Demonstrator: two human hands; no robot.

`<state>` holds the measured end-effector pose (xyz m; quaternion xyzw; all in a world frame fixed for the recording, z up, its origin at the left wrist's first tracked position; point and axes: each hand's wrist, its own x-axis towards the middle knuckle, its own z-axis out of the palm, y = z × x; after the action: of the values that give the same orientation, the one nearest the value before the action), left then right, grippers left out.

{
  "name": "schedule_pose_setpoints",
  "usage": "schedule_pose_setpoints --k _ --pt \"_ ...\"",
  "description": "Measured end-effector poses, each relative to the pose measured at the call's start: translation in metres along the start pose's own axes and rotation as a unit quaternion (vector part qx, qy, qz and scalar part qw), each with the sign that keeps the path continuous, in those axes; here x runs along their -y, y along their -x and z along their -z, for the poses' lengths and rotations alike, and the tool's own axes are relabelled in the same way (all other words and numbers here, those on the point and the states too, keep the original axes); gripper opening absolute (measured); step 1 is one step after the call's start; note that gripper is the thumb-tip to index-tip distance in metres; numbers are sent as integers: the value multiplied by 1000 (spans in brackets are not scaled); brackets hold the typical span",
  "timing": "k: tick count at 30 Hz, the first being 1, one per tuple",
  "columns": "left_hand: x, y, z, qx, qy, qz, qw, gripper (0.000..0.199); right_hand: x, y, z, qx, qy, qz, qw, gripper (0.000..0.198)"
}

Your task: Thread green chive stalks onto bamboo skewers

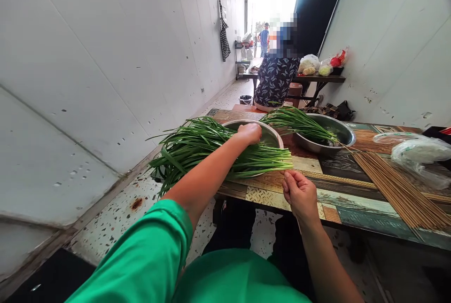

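Observation:
A large bunch of green garlic chives (197, 141) lies across a metal bowl (273, 135), leaves to the left and pale cut ends to the right. My left hand (250, 133) reaches over the bunch, its fingers curled closed at the chives' far side; the fingertips are hidden. Close to the cut ends, my right hand (300, 195) is closed in a pinch. A thin stick that looks like a bamboo skewer runs through that hand, mostly covered by it. More bamboo skewers (398, 185) lie in a loose pile on the table to the right.
A second metal bowl (347, 138) holds another bunch of chives (299, 122). Crumpled clear plastic bags (421, 152) lie at the right of the patchwork-wood table (345, 192). Beyond it a person in a patterned shirt (276, 80) sits facing away. A bin (245, 99) stands on the floor.

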<state>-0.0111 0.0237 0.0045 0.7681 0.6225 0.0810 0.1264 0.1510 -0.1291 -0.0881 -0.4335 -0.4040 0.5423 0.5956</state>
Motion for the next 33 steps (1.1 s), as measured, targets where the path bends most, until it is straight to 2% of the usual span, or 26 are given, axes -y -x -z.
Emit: schedule_pose_setpoints --k 6,12,17,23,29,33 --pt "9 -8 -22 76 -64 -22 995 21 0 -2 2 11 5 -3 1000 39" --pt "8 -5 -25 94 -132 -63 985 27 2 -4 0 6 5 -7 1000 42" --pt "3 -3 -25 114 -153 -47 981 33 4 -4 -2 3 4 -14 1000 43" --pt "5 -10 -26 91 -93 -51 990 22 4 -4 0 5 16 -15 1000 43" --pt "6 -17 -12 8 74 -68 995 13 3 -6 2 1 4 -10 1000 42" --pt "8 -20 -6 -16 105 -76 991 12 4 -9 2 2 -2 -19 1000 44"
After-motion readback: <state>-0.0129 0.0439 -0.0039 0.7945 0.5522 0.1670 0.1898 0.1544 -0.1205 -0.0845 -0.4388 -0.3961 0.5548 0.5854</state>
